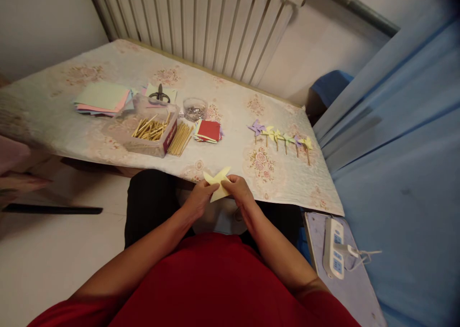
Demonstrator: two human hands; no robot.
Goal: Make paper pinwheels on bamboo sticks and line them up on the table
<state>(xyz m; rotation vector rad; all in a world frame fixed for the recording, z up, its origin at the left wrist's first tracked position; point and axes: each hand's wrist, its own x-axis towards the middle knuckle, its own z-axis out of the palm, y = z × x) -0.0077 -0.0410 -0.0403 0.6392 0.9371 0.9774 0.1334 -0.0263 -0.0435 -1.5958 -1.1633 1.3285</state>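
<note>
**Yellow paper pinwheel pinched in both hands at the tabletop's near edge**

The yellow paper pinwheel (pixel 217 183) is held just over the near edge of the tabletop (pixel 64 111), above the person's lap. The left hand (pixel 200 198) grips its left side, fingers pressed together on the paper; the right hand (pixel 238 191) pinches its right side, thumb on top. The two hands almost touch under the paper.

Its pointed flaps spread out flat, one tip aimed up and right towards the far side of the tabletop, another left. It has no clear long axis.

Containers: an open clear box (pixel 153 130) with a red side holds a bundle of wooden sticks (pixel 151 128); more sticks (pixel 180 138) lie loose just beside its right wall. Behind it stands a small clear bowl (pixel 195 109) with something glittery inside, too small to tell.

Around these: a stack of small coloured squares topped with red (pixel 208 131) next to the loose sticks, a pile of larger pastel sheets (pixel 103 99) at the left, and black scissors (pixel 159 96) on paper behind the box. To the right lies a row of finished pinwheels on sticks (pixel 282 137), well apart from the hands. Nothing lies between the hands and these things. A white power strip (pixel 332 248) rests on a low surface at the right.
</note>
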